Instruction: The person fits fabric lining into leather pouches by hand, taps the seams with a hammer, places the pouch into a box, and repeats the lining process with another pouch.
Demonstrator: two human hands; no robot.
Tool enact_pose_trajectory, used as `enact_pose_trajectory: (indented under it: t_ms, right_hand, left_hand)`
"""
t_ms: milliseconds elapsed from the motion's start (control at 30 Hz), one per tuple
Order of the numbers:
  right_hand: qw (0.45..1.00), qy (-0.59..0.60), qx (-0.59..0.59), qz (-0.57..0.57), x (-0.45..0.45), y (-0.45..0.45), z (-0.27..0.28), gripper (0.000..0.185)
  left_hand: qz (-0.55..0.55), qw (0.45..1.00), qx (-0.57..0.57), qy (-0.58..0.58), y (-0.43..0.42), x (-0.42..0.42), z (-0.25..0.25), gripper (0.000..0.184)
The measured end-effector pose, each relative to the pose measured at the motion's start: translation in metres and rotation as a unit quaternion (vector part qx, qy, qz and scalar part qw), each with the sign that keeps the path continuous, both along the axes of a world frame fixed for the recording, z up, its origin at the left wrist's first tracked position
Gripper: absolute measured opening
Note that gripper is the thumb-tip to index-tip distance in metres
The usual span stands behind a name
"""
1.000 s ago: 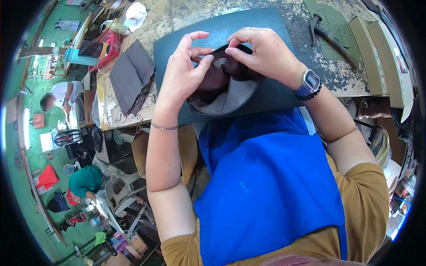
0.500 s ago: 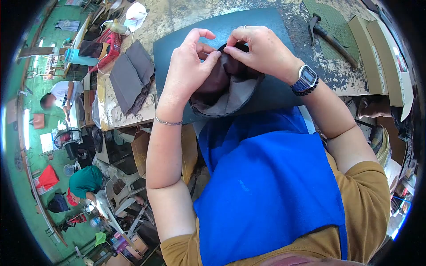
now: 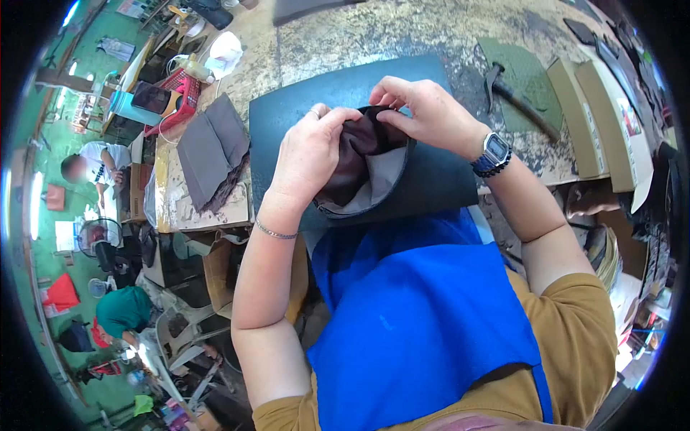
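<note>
Head view: dark pouch point(image 3: 351, 159) sits on the near part of the black mat point(image 3: 287, 108), mouth open, rim up, lighter grey lining showing inside. The mat is on the desk point(image 3: 330, 43). Left hand point(image 3: 303, 156): mostly closed, thumb and forefinger pinching the far-left rim. Right hand point(image 3: 440, 113): thumb and forefinger nearly closed on the far rim, other fingers loosely curled. Small gap between the two grips.

Left of the mat: stacked grey-brown pieces point(image 3: 212, 144), red basket point(image 3: 191, 95) farther off. Right: hammer point(image 3: 528, 106) lying partly on the green sheet point(image 3: 517, 61), then a long carton point(image 3: 581, 122).

Handling, my read: light, limp, folds easily, no fragility concern. Lining looks a bit slick, could slide under fingertips. Best hold is the rim, two pinches close together; grab the body and it just collapses. Exact layer count in each pinch: can't tell.
</note>
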State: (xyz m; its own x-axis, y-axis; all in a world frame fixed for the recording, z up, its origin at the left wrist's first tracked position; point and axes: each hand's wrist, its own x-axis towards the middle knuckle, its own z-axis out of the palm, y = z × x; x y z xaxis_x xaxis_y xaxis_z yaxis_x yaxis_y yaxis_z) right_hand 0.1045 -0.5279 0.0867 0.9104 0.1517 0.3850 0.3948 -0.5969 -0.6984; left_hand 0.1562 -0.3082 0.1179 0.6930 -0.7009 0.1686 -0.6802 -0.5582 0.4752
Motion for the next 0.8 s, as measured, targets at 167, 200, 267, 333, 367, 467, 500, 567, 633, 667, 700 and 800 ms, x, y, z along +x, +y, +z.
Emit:
enact_pose_trajectory:
  t_ms: [167,200,267,333,367,467,500,567,633,667,700,800]
  right_hand:
    - [0.993,-0.069,-0.062,0.077,0.014,-0.008,0.0,0.015]
    - [0.988,-0.09,-0.084,0.092,0.015,-0.008,0.0,0.014]
    - [0.987,-0.07,-0.126,0.076,0.011,-0.007,0.004,0.012]
    - [0.988,-0.052,-0.134,0.062,0.007,-0.004,0.008,0.012]
    - [0.99,-0.045,-0.123,0.055,0.005,-0.002,0.009,0.013]
    - [0.997,-0.026,-0.072,0.017,0.002,0.002,0.006,0.018]
    - [0.998,-0.02,-0.051,0.001,0.001,0.004,0.004,0.019]
    - [0.999,-0.007,-0.024,-0.033,0.001,0.008,0.0,0.02]
    - [0.998,0.01,0.005,-0.056,0.001,0.011,-0.002,0.022]
    - [0.998,0.02,0.02,-0.062,0.001,0.011,-0.003,0.022]
    - [0.997,0.029,0.034,-0.068,0.002,0.011,-0.003,0.023]
    - [0.994,0.069,0.037,-0.08,0.002,0.01,-0.003,0.023]
  left_hand:
    - [0.004,0.994,-0.047,0.094,0.001,0.0,-0.005,0.022]
    - [0.009,0.994,-0.052,0.099,0.001,-0.001,-0.006,0.021]
    - [0.01,0.994,-0.06,0.094,0.002,0.0,-0.01,0.019]
    - [0.004,0.995,-0.068,0.07,0.004,0.003,-0.017,0.019]
    - [0.024,0.991,-0.091,0.092,0.004,0.003,-0.018,0.02]
    - [0.062,0.978,-0.141,0.141,0.003,0.001,-0.017,0.029]
    - [0.059,0.977,-0.143,0.146,0.004,0.001,-0.017,0.032]
    - [0.062,0.977,-0.143,0.147,0.004,-0.001,-0.014,0.035]
    - [0.072,0.978,-0.135,0.139,0.003,-0.003,-0.009,0.036]
    - [0.071,0.978,-0.139,0.141,0.003,-0.003,-0.011,0.036]
    - [0.069,0.977,-0.143,0.142,0.004,-0.001,-0.013,0.036]
    - [0.069,0.975,-0.144,0.156,0.003,-0.001,-0.013,0.036]
